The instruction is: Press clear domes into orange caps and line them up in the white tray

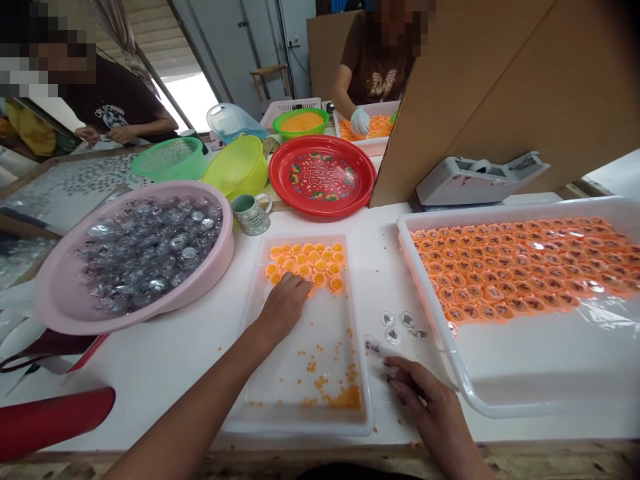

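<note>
White bench (pixel 165 353), left hand (pixel 286 303) open on orange cups (pixel 305 263), right hand (pixel 430 400) pinching a clear lid (pixel 389 369); a nudge might spill filling.

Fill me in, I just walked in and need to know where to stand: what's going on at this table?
A person's left hand rests on small orange-filled cups grouped at the far end of a shallow white tray. Their right hand is on the table by a few clear lids. A large white tray to the right holds rows of lidded orange cups. A pink basin holds more clear lids. Two other people work across the table.
</note>
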A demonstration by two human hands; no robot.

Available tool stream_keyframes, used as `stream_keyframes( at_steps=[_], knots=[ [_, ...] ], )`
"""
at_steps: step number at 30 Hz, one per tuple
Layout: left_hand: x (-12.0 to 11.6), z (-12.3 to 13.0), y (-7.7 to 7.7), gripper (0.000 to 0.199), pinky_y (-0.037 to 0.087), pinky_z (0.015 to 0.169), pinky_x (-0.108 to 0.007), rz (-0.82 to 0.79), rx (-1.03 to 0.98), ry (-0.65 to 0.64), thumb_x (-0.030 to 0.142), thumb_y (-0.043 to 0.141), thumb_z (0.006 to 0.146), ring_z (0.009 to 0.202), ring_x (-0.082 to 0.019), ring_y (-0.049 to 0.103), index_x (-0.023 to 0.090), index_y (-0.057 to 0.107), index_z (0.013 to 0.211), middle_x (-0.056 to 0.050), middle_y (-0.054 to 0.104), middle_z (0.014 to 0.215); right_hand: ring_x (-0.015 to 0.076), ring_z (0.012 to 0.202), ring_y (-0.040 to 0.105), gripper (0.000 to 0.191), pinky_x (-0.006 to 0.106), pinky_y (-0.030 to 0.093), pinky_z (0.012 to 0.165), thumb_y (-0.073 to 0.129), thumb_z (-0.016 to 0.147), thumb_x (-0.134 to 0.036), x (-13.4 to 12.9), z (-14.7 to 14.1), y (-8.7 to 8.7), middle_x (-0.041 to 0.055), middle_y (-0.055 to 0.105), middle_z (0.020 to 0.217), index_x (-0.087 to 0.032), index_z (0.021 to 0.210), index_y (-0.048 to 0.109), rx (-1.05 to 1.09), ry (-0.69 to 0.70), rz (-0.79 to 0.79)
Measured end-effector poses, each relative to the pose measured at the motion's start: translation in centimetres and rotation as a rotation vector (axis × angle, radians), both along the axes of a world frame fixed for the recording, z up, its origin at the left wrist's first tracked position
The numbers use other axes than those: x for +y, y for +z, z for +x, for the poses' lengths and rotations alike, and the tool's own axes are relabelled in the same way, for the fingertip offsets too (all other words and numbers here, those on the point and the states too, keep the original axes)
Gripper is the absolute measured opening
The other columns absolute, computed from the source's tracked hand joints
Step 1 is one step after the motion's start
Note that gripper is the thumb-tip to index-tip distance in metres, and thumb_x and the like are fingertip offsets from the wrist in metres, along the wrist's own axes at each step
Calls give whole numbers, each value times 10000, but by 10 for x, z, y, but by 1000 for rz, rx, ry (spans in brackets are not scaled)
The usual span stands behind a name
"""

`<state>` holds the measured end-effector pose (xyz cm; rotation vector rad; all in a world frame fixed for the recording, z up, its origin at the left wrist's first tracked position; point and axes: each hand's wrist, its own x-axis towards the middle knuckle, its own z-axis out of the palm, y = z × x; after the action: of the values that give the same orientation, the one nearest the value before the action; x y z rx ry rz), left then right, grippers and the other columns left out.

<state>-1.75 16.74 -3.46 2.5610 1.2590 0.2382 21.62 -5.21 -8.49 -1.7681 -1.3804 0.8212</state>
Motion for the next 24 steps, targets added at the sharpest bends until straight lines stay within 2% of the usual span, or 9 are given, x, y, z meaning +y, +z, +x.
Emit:
stream_keyframes(
  at_steps=[3,5,7,10,12,14,19,21,24],
  knots=[
    [-10,0,8,346,511,816,-414,-54,-55,23,66,437,830,928,-245,559,188,640,1081,-75,656,940,170,667,669,227,261,577,646,592,888,-361,0,1,6,44,699,794,-196,1019,677,74,-65,-86],
    [-28,1,13,389,530,852,-405,-101,-92,28,90,481,813,965,-236,583,194,599,1169,-71,655,1013,174,720,673,201,257,577,669,611,879,-363,3,3,18,48,695,826,-199,965,687,165,-64,-85],
    [-50,2,17,361,560,841,-338,-204,-168,31,109,512,810,946,-195,614,207,603,1146,-55,644,1034,173,785,667,173,249,571,697,619,878,-349,9,2,35,44,675,856,-209,946,695,283,-42,-57],
    [-83,9,22,259,588,741,-235,-473,-418,70,139,537,822,904,-144,623,220,629,1051,-37,597,1006,158,796,654,132,256,562,719,626,876,-316,24,-9,57,30,639,865,-215,919,700,480,29,-32],
    [-98,15,25,205,586,743,-233,-595,-561,93,140,570,809,912,-145,615,215,644,985,-36,579,989,150,758,650,134,273,566,711,633,868,-299,33,-21,64,17,626,827,-212,951,692,591,62,-56],
    [-107,22,29,181,575,783,-256,-641,-608,110,123,599,789,899,-146,621,208,653,939,-32,605,973,144,728,644,149,280,566,692,650,850,-285,39,-31,64,6,633,786,-203,972,673,636,62,-97],
    [-115,33,31,176,574,762,-279,-718,-655,163,117,633,762,834,-160,655,197,682,910,-36,680,921,142,732,648,59,260,546,672,674,814,-228,42,-42,57,8,691,789,-185,847,652,510,13,-90],
    [-118,35,29,161,574,776,-285,-708,-682,155,129,641,758,863,-175,662,196,707,888,-50,694,945,143,714,648,33,259,541,660,666,819,-216,41,-42,57,7,690,770,-188,829,651,405,0,-52],
    [-123,38,27,174,589,783,-295,-813,-719,180,158,614,789,863,-183,681,195,715,926,-55,715,945,137,671,629,13,254,521,634,648,833,-189,39,-41,59,1,672,752,-200,835,641,179,-20,42]
  ],
)
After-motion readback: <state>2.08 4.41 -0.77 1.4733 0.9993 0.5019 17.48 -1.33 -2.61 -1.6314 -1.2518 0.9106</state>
